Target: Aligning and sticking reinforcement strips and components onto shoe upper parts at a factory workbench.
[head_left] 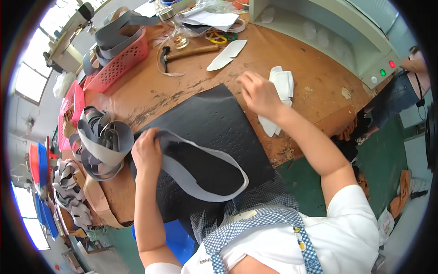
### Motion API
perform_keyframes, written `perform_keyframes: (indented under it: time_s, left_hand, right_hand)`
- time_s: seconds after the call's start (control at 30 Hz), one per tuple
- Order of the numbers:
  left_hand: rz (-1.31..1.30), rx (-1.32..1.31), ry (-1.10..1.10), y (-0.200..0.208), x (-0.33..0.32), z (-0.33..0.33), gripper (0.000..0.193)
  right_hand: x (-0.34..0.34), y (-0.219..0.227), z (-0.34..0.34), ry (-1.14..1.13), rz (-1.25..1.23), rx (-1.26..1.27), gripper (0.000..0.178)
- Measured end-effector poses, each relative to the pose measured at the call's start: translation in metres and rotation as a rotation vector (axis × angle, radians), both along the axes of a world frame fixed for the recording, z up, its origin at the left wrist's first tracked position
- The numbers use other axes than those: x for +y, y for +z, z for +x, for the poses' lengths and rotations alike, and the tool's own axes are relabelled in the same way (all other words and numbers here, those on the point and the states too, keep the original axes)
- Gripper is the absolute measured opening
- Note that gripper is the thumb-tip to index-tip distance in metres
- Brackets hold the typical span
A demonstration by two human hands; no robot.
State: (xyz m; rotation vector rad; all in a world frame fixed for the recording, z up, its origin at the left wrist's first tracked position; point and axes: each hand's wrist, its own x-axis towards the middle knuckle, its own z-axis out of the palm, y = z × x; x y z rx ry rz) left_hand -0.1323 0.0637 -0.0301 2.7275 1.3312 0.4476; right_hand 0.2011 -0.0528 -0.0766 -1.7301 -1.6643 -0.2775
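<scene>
My left hand [147, 153] grips one end of a grey fabric strip [189, 185], which curves round in a long loop with a pale edge. The loop rests over a black sheet [212, 112] with small dents, lying on the table edge and my lap. Raised above the table beyond the sheet, my right hand [261, 95] has its fingers curled and pinched together. Whatever it may hold is too small or hidden to make out. Close beside it lie white cut pieces [284, 84], partly covered by my wrist.
Left of the sheet sits a heap of grey strips [107, 141]. Farther back are a pink basket [121, 66] of strips, a hammer [194, 52], yellow-handled scissors [216, 37], a glass jar [181, 42] and another white piece [226, 55]. A pale machine [360, 59] stands far right, near another person [401, 98].
</scene>
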Motion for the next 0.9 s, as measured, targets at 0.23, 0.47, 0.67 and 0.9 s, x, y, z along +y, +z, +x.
perform_keyframes:
  time_s: [0.23, 0.47, 0.67, 0.9]
  left_hand:
    - [0.031, -0.150, -0.085, 0.014, 0.018, 0.008, 0.023]
    - [-0.316, -0.431, 0.168, 0.044, -0.064, 0.012, 0.013]
    - [-0.366, -0.093, -0.154, 0.004, -0.132, 0.087, 0.052]
    - [-0.576, -0.944, -0.144, 0.070, -0.031, 0.084, 0.018]
  right_hand:
    - [0.112, -0.029, 0.047, -0.019, -0.030, -0.220, 0.029]
    - [0.143, -0.034, 0.035, -0.147, -0.302, -0.355, 0.021]
    - [0.130, -0.018, 0.051, -0.179, -0.128, -0.246, 0.018]
    - [0.043, 0.029, 0.042, -0.191, 0.274, 0.456, 0.012]
